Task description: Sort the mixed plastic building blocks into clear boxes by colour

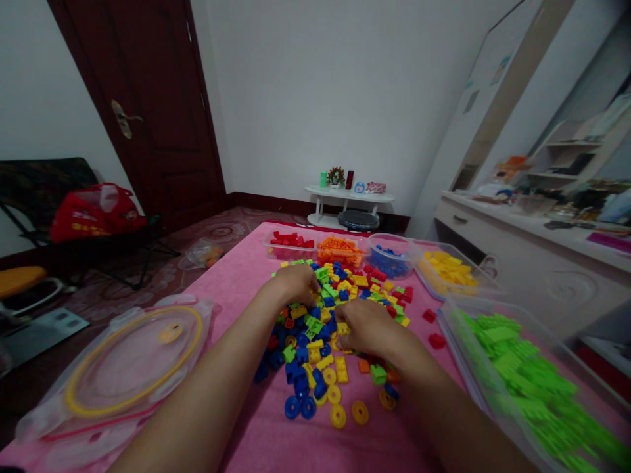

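Observation:
A mixed pile of toy building bricks (314, 353) in blue, yellow, red, green and orange spreads over the pink cloth. My left hand (297, 284) reaches into the pile's far left part, its fingers curled down among the bricks and their tips mostly hidden. Close to the middle of the pile is my right hand (367, 326), fingers bent inward beside a yellow brick (342, 328). Whatever either hand pinches is hidden. Nearer me lie yellow wheels (360, 412) and blue wheels (292, 407).
Behind the pile stand clear containers of red bricks (292, 241), orange bricks (339, 251) and blue bricks (389, 261). To the right are tubs of yellow bricks (449, 268) and green bricks (517, 374). Clear lids (133, 361) lie at left on the pink cloth (236, 269).

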A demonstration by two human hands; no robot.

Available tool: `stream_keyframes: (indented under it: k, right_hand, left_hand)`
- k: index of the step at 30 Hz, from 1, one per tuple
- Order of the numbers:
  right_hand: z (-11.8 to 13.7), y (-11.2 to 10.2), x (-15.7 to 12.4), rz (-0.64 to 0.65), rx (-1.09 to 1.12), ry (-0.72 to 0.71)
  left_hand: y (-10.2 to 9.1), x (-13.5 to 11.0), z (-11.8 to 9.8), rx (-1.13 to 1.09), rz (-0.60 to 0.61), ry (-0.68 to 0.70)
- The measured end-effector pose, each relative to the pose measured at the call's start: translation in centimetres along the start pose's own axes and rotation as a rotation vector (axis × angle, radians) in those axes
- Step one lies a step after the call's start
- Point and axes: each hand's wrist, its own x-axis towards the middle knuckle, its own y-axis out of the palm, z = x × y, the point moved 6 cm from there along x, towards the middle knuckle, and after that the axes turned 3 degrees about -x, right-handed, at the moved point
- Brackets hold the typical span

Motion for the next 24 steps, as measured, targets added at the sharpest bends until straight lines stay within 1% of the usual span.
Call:
stream_keyframes:
  k: [4, 8, 10, 13, 16, 18, 19, 21, 24]
  right_hand:
    - [-0.2, 0.0, 0.0, -0.012, -0.002, 0.008]
    - [-0.1, 0.2, -0.1, 0.010, -0.047, 0.005]
    - [0.0, 0.4, 0.1, 0.000, -0.049, -0.004]
    - [-0.3, 0.9, 0.6, -0.033, -0.007, -0.011]
    - [-1.3, 1.2, 1.2, -0.098, 0.101, -0.046]
    - [-2.3, 1.0, 1.5, -0.157, 0.256, -0.051]
    - [-2.8, 0.9, 1.7, -0.178, 0.378, -0.044]
    - [-3.7, 0.8, 2.1, -0.181, 0.707, -0.016]
    - [-4.2, 0.9, 2.5, -0.180, 1.240, 0.033]
  left_hand:
    - [0.6, 0.3, 0.1, -0.028, 0.016, 0.053]
    - [1.2, 0.9, 0.7, -0.104, 0.012, 0.053]
    - [1.5, 1.1, 0.9, -0.137, 0.003, 0.049]
    - [1.6, 1.1, 1.1, -0.120, -0.029, 0.031]
    - [1.2, 1.1, 1.2, -0.155, -0.073, -0.015]
    - [0.9, 1.0, 1.1, -0.203, -0.085, -0.025]
    - [0.7, 1.0, 0.9, -0.239, -0.084, -0.024]
    - [0.5, 0.9, 0.6, -0.343, -0.066, -0.014]
    - [0.0, 0.9, -0.2, -0.563, -0.056, 0.007]
